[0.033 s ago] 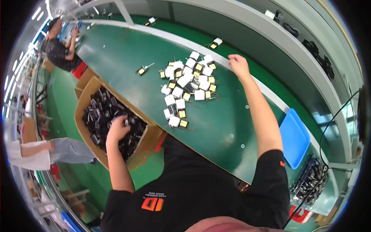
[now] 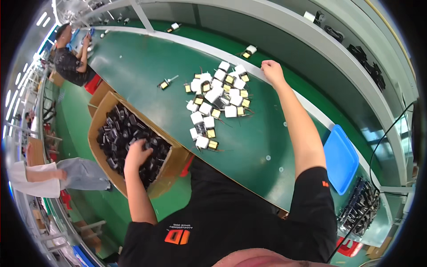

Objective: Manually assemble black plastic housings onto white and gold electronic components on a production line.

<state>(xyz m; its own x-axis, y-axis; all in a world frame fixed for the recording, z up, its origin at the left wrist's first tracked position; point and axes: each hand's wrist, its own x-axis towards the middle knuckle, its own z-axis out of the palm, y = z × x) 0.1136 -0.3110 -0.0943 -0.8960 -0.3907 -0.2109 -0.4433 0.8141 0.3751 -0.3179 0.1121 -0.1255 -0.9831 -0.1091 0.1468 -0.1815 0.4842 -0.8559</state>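
Note:
My left hand [image 2: 138, 155] reaches down into a cardboard box [image 2: 174, 156] full of small black plastic parts [image 2: 119, 129]. Its thumb stands apart from its bent fingers, and the fingertips are partly hidden among the parts. Over the far rail of the green table, my right hand [image 2: 272, 72] is closed, its fingers curled in; whatever it may hold is hidden. Left of that hand lies a loose pile of white blocks with yellow-faced pieces and thin wires [image 2: 214, 94]. One similar wired piece [image 2: 165, 84] lies apart, left of the pile.
A blue tray [image 2: 340, 160] lies at the right, near a stack of dark parts [image 2: 359, 207]. Beyond the rail [image 2: 222, 52] sits another wired piece [image 2: 249, 51]. A co-worker [image 2: 71, 60] works at the far left end; another person [image 2: 44, 175] is beside the box.
My right hand has moved slightly farther out and left over the rail, its fingers curled tighter. My left hand has shifted a little among the black parts. The whole view has shifted slightly.

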